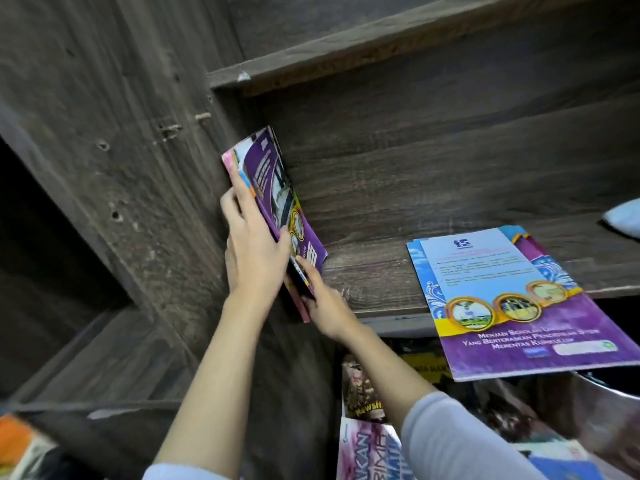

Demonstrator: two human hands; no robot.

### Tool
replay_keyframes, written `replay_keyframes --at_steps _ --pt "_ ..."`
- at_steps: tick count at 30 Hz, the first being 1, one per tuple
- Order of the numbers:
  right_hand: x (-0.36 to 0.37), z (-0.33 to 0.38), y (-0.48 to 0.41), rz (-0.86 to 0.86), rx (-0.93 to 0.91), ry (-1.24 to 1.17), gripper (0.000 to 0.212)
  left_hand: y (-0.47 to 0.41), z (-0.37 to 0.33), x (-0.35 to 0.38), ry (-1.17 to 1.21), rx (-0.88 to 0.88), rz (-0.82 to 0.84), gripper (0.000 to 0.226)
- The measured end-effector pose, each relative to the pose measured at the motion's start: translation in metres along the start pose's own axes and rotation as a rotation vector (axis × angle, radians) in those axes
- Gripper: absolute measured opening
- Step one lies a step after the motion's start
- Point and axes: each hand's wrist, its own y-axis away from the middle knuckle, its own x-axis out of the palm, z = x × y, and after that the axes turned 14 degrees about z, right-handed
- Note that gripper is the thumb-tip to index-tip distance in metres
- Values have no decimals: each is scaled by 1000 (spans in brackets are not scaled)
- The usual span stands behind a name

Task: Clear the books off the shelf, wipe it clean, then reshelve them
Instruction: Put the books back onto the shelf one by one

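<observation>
Reshelving looks in hand: the left hand (pixel 254 247) grips a bundle of thin purple-covered books (pixel 277 188) upright at the left end of the dark wooden shelf (pixel 381 275), the right hand (pixel 323 304) pinches their lower corner; next, probably, slide them fully in.

Dark wood-grain bookcase (pixel 173 244). Side panel (pixel 121 133): left of fingers (pixel 241 190), pitted with small holes; small peg (pixel 202 116) up and left of fingers. Back panel (pixel 450 140): right of fingers, horizontal grain. Upper board (pixel 346 43): above fingers, front edge chipped pale at left end. Shelf board (pixel 374 275): below and right of fingers. Unlit recess (pixel 41 237): far left of fingers. Lower ledge (pixel 104 358): below recess, same grain. Light dim, cool.
</observation>
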Motion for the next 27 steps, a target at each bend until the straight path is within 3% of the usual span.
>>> replay_keyframes --at_steps 6,11,18,22,27 --pt "-11 -4 -14 152 -15 -82 93 -6 1 9 -28 -63 3 101" --pt "-9 -24 -11 238 21 -146 110 3 11 21 -4 -5 -83 94" --pt "-5 -34 -19 156 123 -411 105 2 32 39 -144 98 -112 76" --pt "1 -35 -23 25 167 -299 88 1 32 45 -308 34 -39 71" --pt "2 -39 -24 54 172 -142 83 0 32 51 -380 -23 -45 75"
